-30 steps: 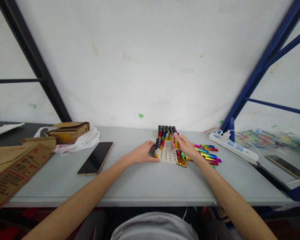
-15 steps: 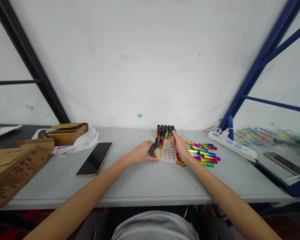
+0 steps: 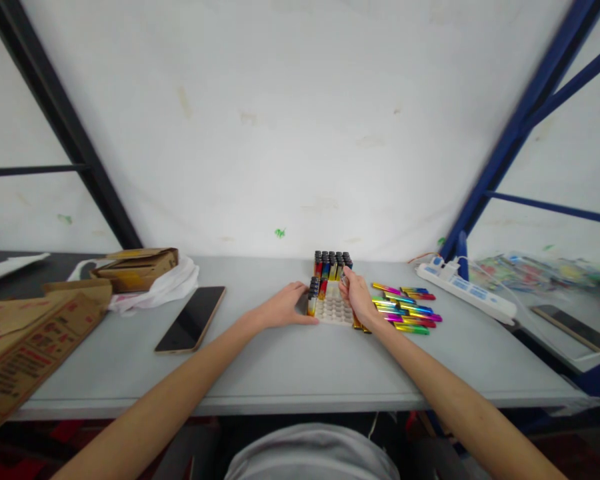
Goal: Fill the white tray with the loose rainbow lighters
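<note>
A pale tray with rows of round holes [image 3: 336,312] lies on the grey table. Lighters with black tops [image 3: 313,295] stand upright along its left edge, with a red one [image 3: 323,288] beside them. My left hand [image 3: 283,305] rests at the tray's left side, thumb and fingers spread around its corner. Over the tray's right part, my right hand [image 3: 356,293] is closed in a pinch on a lighter, mostly hidden by the fingers; only a silvery end [image 3: 344,274] shows. Behind the tray stands a block of upright lighters [image 3: 333,263]. Shiny coloured lighters [image 3: 405,310] lie to the right.
A black phone [image 3: 191,320] lies left on the table [image 3: 280,367]. Further left are a cardboard box [image 3: 137,270], a white plastic bag [image 3: 173,287] and a brown paper bag [image 3: 45,340]. A white power strip [image 3: 465,293] sits at the right.
My right hand has drawn slightly down and toward me, away from the back block of lighters. My left hand stays at the tray's corner.
</note>
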A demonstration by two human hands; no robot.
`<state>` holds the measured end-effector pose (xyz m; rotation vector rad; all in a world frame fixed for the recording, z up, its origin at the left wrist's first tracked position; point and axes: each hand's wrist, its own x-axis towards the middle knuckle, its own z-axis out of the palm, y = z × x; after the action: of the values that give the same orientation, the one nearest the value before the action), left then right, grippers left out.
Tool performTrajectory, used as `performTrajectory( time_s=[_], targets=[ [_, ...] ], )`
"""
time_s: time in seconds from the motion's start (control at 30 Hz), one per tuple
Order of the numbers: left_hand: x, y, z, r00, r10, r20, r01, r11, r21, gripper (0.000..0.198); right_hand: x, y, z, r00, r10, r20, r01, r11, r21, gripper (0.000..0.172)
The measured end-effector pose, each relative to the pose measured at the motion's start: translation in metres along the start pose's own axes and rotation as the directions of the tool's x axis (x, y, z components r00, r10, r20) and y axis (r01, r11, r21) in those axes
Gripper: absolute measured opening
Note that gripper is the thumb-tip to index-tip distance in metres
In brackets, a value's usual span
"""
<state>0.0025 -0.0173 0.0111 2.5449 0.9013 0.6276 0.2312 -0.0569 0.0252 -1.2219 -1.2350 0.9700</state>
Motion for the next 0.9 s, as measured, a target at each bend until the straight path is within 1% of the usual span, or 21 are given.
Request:
performTrajectory(
  time_s=[0.1, 0.3, 0.47, 0.6, 0.67, 0.7, 0.8, 0.9],
  targets=[
    [0.000, 0.000, 0.000, 1.000, -0.002, -0.007, 0.002, 1.000, -0.005, 0.071, 0.001, 0.002, 0.000, 1.000, 0.024, 0.003, -0.024, 1.000, 0.013, 0.060],
    [0.000, 0.001, 0.000, 1.000, -0.019, 0.020, 0.018, 1.000, 0.010, 0.072, 0.002, 0.006, -0.002, 0.999, -0.039, 0.021, 0.040, 0.998, -0.057, 0.056],
    [-0.001, 0.001, 0.000, 1.000, -0.017, -0.001, 0.017, 1.000, -0.006, 0.072, 0.000, 0.004, -0.004, 0.995, -0.076, 0.068, 0.084, 0.989, -0.118, 0.065],
    [-0.001, 0.001, 0.000, 1.000, -0.015, 0.006, 0.015, 1.000, 0.004, 0.073, 0.001, 0.003, -0.007, 0.985, -0.154, 0.081, 0.161, 0.983, -0.094, 0.069],
    [0.000, 0.000, 0.000, 1.000, -0.010, 0.011, 0.010, 1.000, 0.004, 0.073, 0.002, 0.003, -0.009, 0.974, -0.206, 0.092, 0.212, 0.975, -0.067, 0.066],
    [0.000, -0.001, 0.000, 1.000, -0.010, 0.015, 0.009, 1.000, 0.004, 0.074, 0.003, 0.003, -0.010, 0.966, -0.236, 0.103, 0.244, 0.966, -0.079, 0.062],
    [0.000, -0.002, 0.001, 1.000, -0.009, 0.018, 0.009, 1.000, 0.003, 0.075, 0.004, 0.001, -0.012, 0.933, -0.343, 0.110, 0.360, 0.908, -0.217, 0.050],
    [0.000, -0.003, 0.001, 1.000, -0.005, 0.002, 0.005, 1.000, 0.006, 0.073, 0.003, -0.002, -0.013, 0.892, -0.436, 0.118, 0.448, 0.821, -0.355, 0.044]
  ],
)
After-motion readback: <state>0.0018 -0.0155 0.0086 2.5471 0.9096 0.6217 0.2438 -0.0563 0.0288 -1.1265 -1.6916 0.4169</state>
